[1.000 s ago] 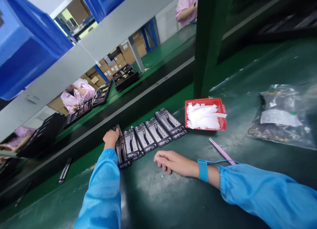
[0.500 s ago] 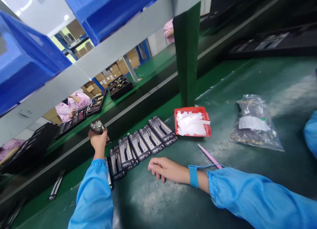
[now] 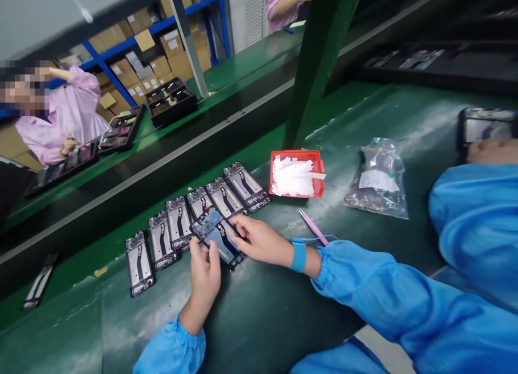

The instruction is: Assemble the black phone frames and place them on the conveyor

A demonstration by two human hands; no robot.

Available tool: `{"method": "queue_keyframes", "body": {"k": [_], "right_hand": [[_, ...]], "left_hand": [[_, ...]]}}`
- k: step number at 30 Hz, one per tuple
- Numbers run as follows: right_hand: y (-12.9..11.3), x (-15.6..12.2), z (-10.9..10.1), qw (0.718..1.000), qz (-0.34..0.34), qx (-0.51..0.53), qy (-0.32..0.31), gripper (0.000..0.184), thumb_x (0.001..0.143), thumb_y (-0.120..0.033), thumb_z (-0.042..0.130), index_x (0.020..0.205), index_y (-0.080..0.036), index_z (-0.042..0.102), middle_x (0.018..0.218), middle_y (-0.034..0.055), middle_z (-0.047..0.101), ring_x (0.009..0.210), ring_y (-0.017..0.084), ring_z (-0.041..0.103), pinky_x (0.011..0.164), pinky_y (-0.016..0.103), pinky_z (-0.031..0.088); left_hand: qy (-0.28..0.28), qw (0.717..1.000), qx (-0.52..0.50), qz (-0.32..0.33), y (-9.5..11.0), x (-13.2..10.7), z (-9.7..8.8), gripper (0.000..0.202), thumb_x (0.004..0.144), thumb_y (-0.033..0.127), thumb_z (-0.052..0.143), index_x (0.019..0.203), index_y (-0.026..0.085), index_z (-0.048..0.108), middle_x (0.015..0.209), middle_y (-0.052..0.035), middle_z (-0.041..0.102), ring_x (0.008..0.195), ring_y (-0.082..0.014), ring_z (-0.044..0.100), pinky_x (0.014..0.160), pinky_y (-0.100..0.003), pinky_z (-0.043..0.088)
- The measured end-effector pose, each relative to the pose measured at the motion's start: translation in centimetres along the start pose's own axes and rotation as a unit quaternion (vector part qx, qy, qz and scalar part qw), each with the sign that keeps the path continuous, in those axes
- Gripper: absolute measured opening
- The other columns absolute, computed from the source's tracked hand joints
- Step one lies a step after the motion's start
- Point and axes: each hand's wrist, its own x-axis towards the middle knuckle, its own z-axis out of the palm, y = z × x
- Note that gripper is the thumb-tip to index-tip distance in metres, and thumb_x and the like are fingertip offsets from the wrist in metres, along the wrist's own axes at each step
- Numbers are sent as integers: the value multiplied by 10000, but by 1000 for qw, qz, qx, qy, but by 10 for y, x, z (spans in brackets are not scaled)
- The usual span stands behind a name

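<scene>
Between my two hands is an opened phone body (image 3: 222, 238) with a circuit board at its top end and a black flex cable down its silver middle. My left hand (image 3: 205, 266) grips its lower left edge, thumb on top. At its right edge, the fingers of my right hand (image 3: 261, 239) are closed on it; a blue band circles that wrist. Beneath and behind it, a slanted row of similar phone bodies (image 3: 162, 240) lies on the green bench (image 3: 259, 320). Pink tweezers (image 3: 312, 226) rest beside my right wrist.
A red tray (image 3: 320, 189) of white paper strips stands behind the tweezers, with a clear bag (image 3: 378, 182) of small parts to its right. A green post (image 3: 319, 66) rises behind the tray. A co-worker's blue sleeve (image 3: 477, 212) is close at right. Another phone body (image 3: 40, 281) lies far left.
My left hand has come back from the far left, and a phone body is now between both hands. My right hand has closed on its edge. The view has shifted, showing more of the co-worker at right.
</scene>
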Motion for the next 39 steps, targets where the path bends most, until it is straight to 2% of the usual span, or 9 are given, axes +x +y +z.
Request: {"method": "queue_keyframes", "body": {"k": [3, 6, 13, 20, 27, 30, 32, 35, 39], "right_hand": [[0, -1, -4, 992, -64, -79, 71, 143, 909, -278, 663, 930, -217, 536, 767, -27, 545, 650, 137, 492, 614, 266, 360], [0, -2, -8, 975, -146, -167, 23, 274, 1014, -334, 597, 772, -220, 537, 754, 9, 597, 700, 161, 546, 649, 290, 389], [3, -4, -6, 950, -195, -215, -118, 141, 1024, -297, 625, 1128, -217, 678, 1034, 57, 718, 920, 208, 655, 766, 321, 479], [-8, -1, -4, 970, -158, -147, -110, 161, 1011, -254, 585, 911, -244, 711, 939, 47, 699, 851, 218, 628, 786, 331, 505], [-13, 11, -93, 980, -40, -164, 109, 182, 1033, -248, 462, 993, -184, 628, 855, 42, 663, 751, 174, 627, 700, 287, 494], [-2, 12, -141, 923, 114, -272, 247, 119, 958, -200, 553, 1028, -168, 644, 833, 60, 669, 763, 218, 649, 721, 329, 510], [3, 12, -151, 867, 168, -379, 275, 332, 880, -151, 628, 1211, -130, 641, 1040, 153, 690, 937, 312, 660, 811, 419, 526], [-3, 12, -123, 879, 61, -430, 197, 591, 853, -83, 597, 1439, -111, 525, 1291, 232, 611, 1154, 377, 592, 942, 509, 498], [-22, 2, -53, 944, -230, -220, -88, 425, 921, -102, 530, 1323, -216, 604, 1237, 113, 683, 1202, 260, 600, 1003, 414, 475]], "left_hand": [[28, 983, 130, 124, -8, 0, -10, 261, 850, 407, 731, 961, 233, 572, 827, -84, 720, 780, -252, 726, 744, -350, 549], [47, 965, 193, 173, -12, 1, -13, 178, 857, 363, 700, 882, 230, 585, 762, -80, 692, 719, -250, 698, 668, -332, 507], [55, 992, 78, 83, -7, 8, -5, 267, 972, 399, 596, 839, 253, 417, 626, 64, 463, 541, -133, 466, 534, -250, 362], [20, 999, 14, 45, -10, 9, -2, 345, 970, 480, 618, 866, 256, 377, 667, 67, 492, 569, -123, 507, 540, -229, 419], [56, 997, -1, 51, -10, 18, -3, 388, 857, 472, 763, 861, 239, 453, 600, 84, 510, 488, -98, 485, 465, -185, 398], [53, 997, -29, 41, -14, 21, -3, 362, 843, 459, 781, 953, 217, 534, 794, 7, 683, 661, -133, 648, 625, -215, 533], [66, 996, -50, 35, -16, 23, -2, 378, 827, 446, 799, 1010, 208, 570, 924, -33, 722, 816, -162, 705, 748, -244, 570], [95, 992, -84, 15, -16, 22, 0, 416, 788, 418, 840, 1042, 208, 587, 966, -39, 727, 892, -173, 716, 814, -259, 579], [65, 979, -189, -39, -7, 17, 2, 466, 778, 386, 848, 1137, 254, 582, 1039, -26, 735, 846, -153, 710, 709, -232, 583]]}}
